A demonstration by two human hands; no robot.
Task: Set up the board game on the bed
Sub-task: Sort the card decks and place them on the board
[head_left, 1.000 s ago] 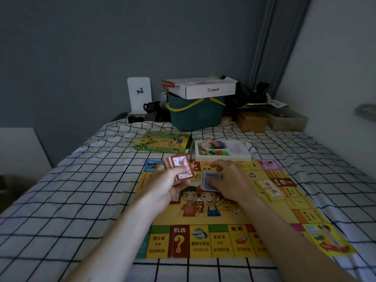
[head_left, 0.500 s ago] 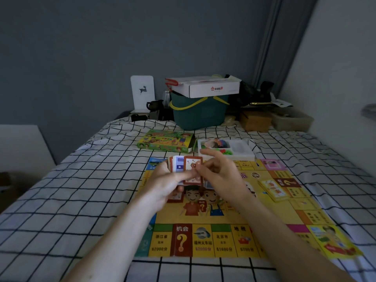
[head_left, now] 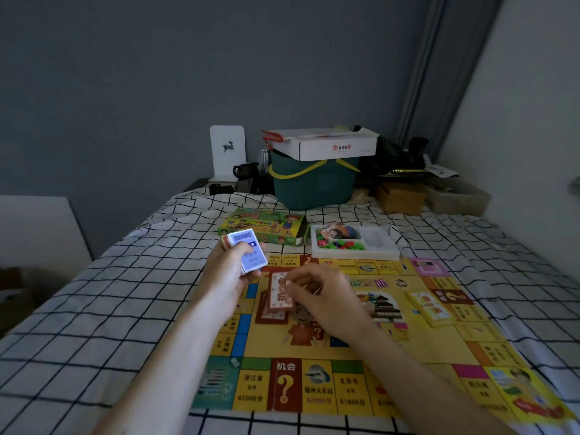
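Observation:
A yellow game board point(head_left: 417, 343) lies open on the checked bed. My left hand point(head_left: 227, 276) grips a stack of cards point(head_left: 246, 251) above the board's left edge, a blue-backed card on top. My right hand point(head_left: 323, 296) pinches a single red-backed card point(head_left: 279, 290) low over the board, just above a small pile of red cards point(head_left: 270, 312) lying on the board. A pile of yellow cards point(head_left: 431, 307) sits on the board's right side.
The green game box point(head_left: 263, 229) and a white tray point(head_left: 381, 249) with coloured pieces lie beyond the board. A green basket point(head_left: 314, 183) with a white carton on top, a brown box point(head_left: 400, 197) and clutter stand at the bed's far end.
My right hand took a red-backed card off the stack and brought it down over the red pile on the board. My left hand shifted left with the stack, whose top card is now blue.

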